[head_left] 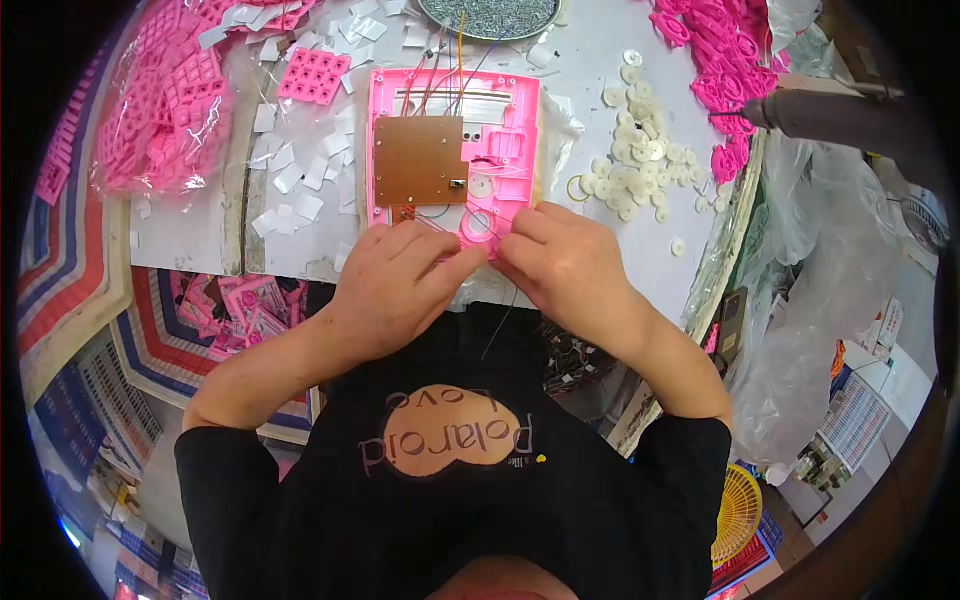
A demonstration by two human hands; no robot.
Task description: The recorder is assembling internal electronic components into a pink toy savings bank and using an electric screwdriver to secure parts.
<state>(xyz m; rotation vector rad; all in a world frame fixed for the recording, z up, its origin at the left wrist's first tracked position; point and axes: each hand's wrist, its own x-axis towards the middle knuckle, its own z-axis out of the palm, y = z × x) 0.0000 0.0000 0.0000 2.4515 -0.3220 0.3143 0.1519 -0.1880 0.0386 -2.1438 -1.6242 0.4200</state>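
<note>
A pink plastic casing (532,120) lies open side up near the table's front edge. A brown circuit board (418,160) with a small switch covers its left part. Red, orange and blue wires run over the far edge. My left hand (400,280) is closed at the near edge, its thumb and index finger reaching toward a pink ring (478,226) in the casing. Fingers bent, my right hand (565,255) grips the near right corner. A thin dark wire (502,325) hangs below between the hands. The fingertips are partly hidden.
Loose white squares (295,175) and a pink keypad piece (314,77) lie left, beside a bag of pink parts (165,125). A tray of screws (490,18) stands at the back. White round plastic pieces (640,150) and pink parts (722,60) lie right, near a hanging screwdriver (800,115).
</note>
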